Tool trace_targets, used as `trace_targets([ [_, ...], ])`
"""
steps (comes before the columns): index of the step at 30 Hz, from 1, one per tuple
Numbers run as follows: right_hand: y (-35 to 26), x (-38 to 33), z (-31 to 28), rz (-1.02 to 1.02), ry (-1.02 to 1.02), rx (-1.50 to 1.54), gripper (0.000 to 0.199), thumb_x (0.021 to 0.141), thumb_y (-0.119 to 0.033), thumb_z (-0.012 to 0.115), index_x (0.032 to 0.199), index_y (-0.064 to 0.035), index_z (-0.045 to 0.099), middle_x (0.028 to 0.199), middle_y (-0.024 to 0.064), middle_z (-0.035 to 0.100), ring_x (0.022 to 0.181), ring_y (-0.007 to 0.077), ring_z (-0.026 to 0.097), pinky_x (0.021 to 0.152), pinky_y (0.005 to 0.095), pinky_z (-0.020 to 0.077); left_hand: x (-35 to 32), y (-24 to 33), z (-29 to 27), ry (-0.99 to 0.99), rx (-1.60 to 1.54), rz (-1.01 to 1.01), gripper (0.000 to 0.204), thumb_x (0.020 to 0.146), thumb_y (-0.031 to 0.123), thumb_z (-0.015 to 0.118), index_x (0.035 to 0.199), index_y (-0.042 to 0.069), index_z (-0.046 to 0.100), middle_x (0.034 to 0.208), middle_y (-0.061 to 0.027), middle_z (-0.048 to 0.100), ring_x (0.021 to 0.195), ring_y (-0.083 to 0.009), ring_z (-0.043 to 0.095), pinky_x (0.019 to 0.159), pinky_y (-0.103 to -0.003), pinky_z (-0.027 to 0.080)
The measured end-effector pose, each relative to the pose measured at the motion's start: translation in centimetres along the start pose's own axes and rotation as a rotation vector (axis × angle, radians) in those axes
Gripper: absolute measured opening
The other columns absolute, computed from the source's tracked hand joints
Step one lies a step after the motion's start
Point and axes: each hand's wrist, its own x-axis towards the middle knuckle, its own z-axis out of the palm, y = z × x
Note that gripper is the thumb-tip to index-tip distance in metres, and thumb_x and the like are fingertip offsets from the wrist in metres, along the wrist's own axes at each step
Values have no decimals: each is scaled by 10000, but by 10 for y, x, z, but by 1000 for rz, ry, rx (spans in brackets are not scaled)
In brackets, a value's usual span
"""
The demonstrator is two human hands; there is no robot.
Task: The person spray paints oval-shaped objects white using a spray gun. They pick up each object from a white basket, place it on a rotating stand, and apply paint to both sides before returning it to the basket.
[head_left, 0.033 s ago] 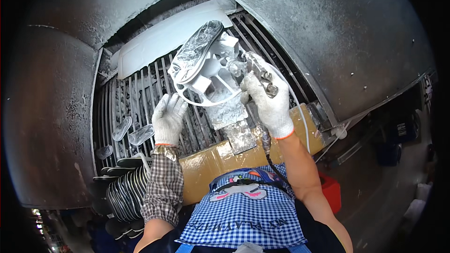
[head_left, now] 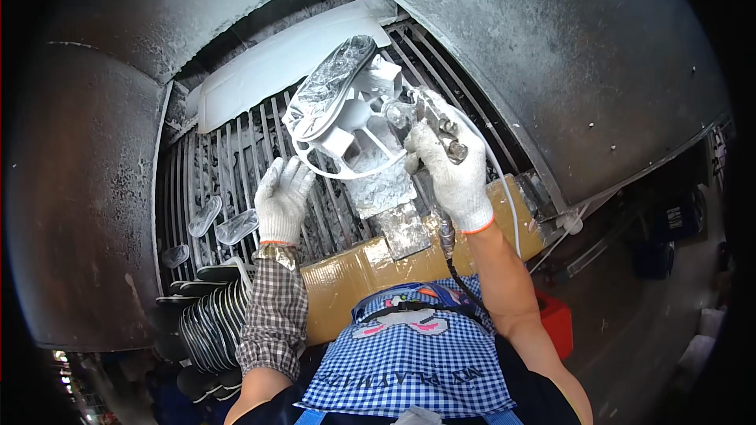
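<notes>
**Right grip on spray gun, sole ahead-left**

Gun held in wrapped fingers, nozzle toward white wheel-shaped stand. Sole, in clear plastic, lies diagonally across the stand's far-left side, beyond and left of the right grip, apart from both. Left grip empty, fingers loosely extended, at the near-left rim; can't tell if touching.

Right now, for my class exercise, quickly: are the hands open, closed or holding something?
Left hand: open, fingers loosely extended beside the white wheel-shaped stand, nothing visibly held.
Right hand: closed around a metal spray gun.
</notes>
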Motion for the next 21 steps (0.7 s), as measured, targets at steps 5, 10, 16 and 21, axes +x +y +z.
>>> trace_targets([
  [5, 9, 7, -7, -98, 66, -71, 516, 1059, -104, 698, 1529, 45, 547, 1009, 5, 719, 728, 27, 599, 632, 214, 506, 9, 7, 2, -25, 22, 13, 439, 1027, 216, 652, 1380, -19, 537, 1465, -298, 556, 1365, -473, 566, 1124, -607, 513],
  [10, -3, 7, -10, -107, 109, -9, 531, 1055, -87, 703, 1541, 41, 533, 967, -1, 714, 710, 25, 593, 626, 205, 495, 21, 14, 4, -61, 48, 39, 429, 1044, 238, 631, 1381, -10, 535, 1454, -292, 553, 1350, -463, 572, 1102, -587, 526],
  [16, -4, 4, -17, -177, 182, -72, 523, 1063, -89, 689, 1537, 58, 527, 985, 13, 733, 731, 27, 610, 645, 208, 500, 12, -5, 7, 2, 96, 26, 323, 1049, 259, 601, 1270, 24, 582, 1338, -236, 650, 1263, -383, 646, 1017, -509, 561],
  [21, -7, 7, 3, -73, 91, -93, 543, 1052, -95, 709, 1547, 39, 531, 930, -7, 712, 692, 24, 585, 609, 201, 485, -16, -32, 15, 34, 92, -64, 337, 1045, 215, 531, 1291, -8, 587, 1353, -244, 664, 1218, -366, 670, 1000, -501, 577],
])
